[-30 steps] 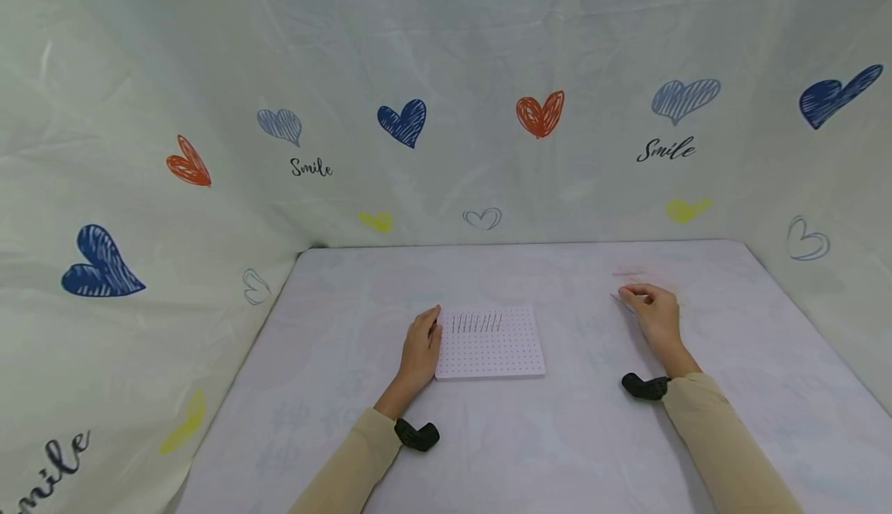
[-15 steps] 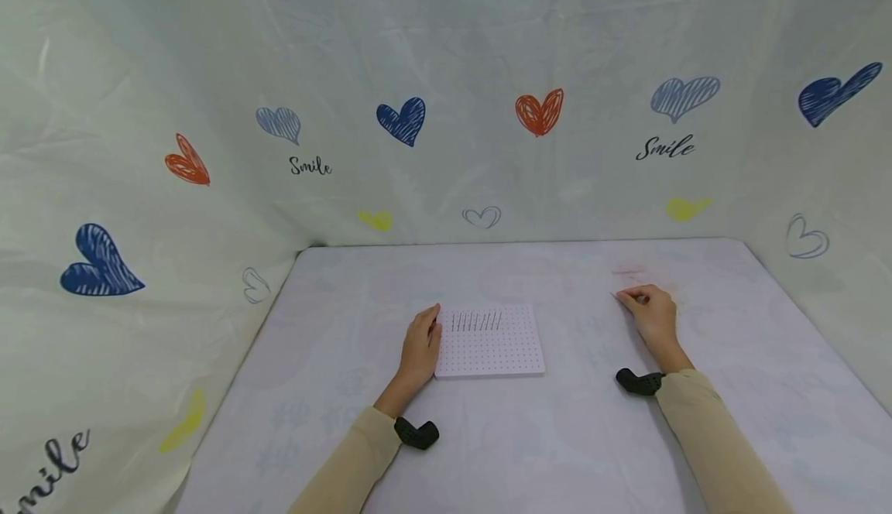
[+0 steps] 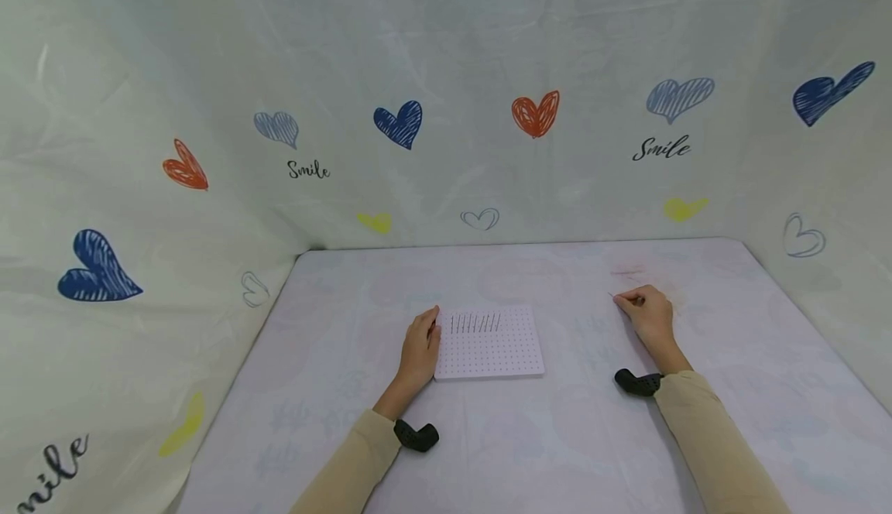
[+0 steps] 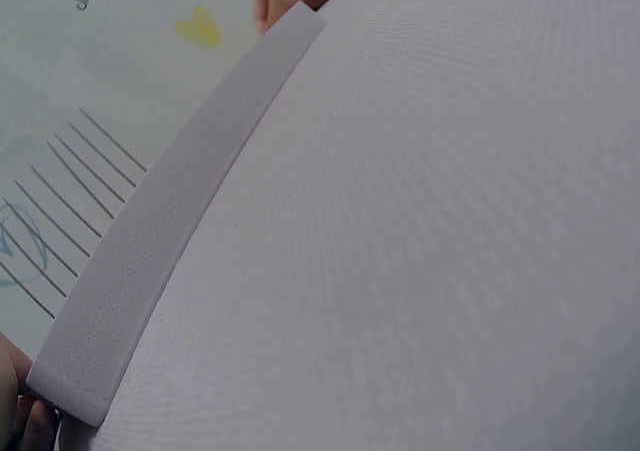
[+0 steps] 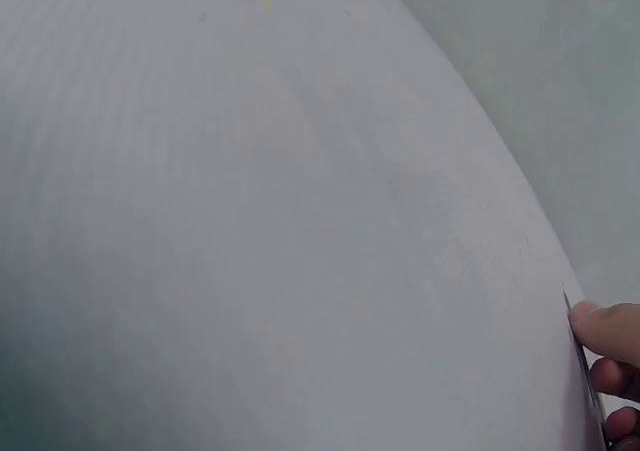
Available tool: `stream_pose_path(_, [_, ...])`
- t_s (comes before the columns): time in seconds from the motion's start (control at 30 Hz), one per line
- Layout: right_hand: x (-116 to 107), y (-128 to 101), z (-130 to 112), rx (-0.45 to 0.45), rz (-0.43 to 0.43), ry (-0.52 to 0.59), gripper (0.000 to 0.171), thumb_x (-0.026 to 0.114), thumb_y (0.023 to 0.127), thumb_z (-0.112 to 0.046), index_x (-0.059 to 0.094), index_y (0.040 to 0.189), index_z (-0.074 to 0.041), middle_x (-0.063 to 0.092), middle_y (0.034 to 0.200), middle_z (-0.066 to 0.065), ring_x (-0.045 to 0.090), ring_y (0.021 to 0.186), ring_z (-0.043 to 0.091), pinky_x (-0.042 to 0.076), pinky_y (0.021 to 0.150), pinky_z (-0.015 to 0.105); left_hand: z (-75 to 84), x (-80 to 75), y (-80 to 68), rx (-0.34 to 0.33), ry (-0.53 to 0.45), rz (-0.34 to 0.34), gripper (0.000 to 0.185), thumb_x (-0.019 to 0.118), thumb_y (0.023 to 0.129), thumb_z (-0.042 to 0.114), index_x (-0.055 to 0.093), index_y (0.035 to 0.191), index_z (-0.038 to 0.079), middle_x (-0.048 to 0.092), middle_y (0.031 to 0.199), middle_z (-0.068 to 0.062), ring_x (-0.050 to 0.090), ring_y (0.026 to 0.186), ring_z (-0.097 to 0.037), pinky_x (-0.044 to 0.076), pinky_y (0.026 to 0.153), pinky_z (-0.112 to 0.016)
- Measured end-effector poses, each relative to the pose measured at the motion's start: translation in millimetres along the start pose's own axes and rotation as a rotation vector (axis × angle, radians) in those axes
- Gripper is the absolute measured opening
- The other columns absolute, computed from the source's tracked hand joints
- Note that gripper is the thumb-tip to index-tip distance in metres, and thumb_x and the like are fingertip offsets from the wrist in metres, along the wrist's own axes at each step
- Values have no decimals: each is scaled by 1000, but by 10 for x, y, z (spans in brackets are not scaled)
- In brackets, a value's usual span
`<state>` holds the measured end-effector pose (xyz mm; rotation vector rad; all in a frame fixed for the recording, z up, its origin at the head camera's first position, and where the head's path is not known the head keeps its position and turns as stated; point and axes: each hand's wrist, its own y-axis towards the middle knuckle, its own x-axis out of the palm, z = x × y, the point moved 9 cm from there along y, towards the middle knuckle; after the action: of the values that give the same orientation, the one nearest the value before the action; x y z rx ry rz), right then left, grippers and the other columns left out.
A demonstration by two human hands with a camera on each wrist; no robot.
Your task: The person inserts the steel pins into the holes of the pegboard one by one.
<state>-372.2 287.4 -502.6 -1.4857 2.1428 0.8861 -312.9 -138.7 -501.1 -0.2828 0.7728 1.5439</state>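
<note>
A white perforated board (image 3: 489, 342) lies flat in the middle of the table, with a row of several thin pins (image 3: 476, 322) standing along its far edge. My left hand (image 3: 420, 348) rests against the board's left edge (image 4: 170, 221), fingers along it; the pins (image 4: 70, 196) show beyond the edge in the left wrist view. To the right, my right hand (image 3: 646, 311) pinches a thin pin (image 3: 616, 296) low over the tabletop. In the right wrist view the fingertips (image 5: 605, 341) hold that pin (image 5: 580, 356).
The table (image 3: 530, 436) has a pale cover and is walled on three sides by a white sheet printed with hearts (image 3: 535, 114). A faint reddish smudge (image 3: 627, 272) lies on the cover beyond my right hand.
My right hand has shifted slightly left and away, still low over the table, fingers closing on the pin. The left hand and board have stayed put.
</note>
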Motion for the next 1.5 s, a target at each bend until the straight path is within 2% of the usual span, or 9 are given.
stream_pose_path(0.3, [61,-3,-110,-72,-34,17,13,65,93,2,68,91,15,60,83,21,55,76,28,41,59,23,-17,1,-13,-6,10,-1,42,45,105,5,43,146,-7,47,144,-24,45,130,-39,39,106,-52])
stream_pose_path(0.57, [59,21,-127,-87,-16,-18,12,66,92,2,68,89,13,61,77,18,53,71,25,39,58,25,-4,-9,-13,-2,1,3,42,45,105,4,44,145,-7,47,144,-24,45,130,-39,39,106,-52])
stream_pose_path(0.9, [27,-38,-115,-55,-16,-14,15,69,92,-2,69,90,12,64,77,18,54,71,25,40,59,27,-21,13,-19,4,2,4,42,46,105,5,44,145,-7,47,143,-24,45,130,-39,39,106,-52])
stream_pose_path(1.03, [55,-36,-135,-89,-20,-4,13,67,92,1,67,89,13,61,75,17,53,70,25,40,58,26,-19,14,-20,-2,-6,0,42,46,105,5,44,145,-7,47,143,-24,45,130,-39,39,106,-51])
stream_pose_path(1.2, [61,-35,-170,-135,0,-34,12,65,92,3,66,87,14,60,72,18,54,68,28,40,59,31,-19,17,-15,-8,2,3,42,46,105,5,44,145,-7,48,143,-24,45,130,-39,39,106,-51])
stream_pose_path(1.5, [2,-26,-131,-88,11,-10,16,70,92,-3,70,88,12,63,74,16,51,65,20,38,56,25,-26,20,3,-4,18,17,42,46,105,4,44,145,-7,48,143,-24,45,131,-39,39,107,-51])
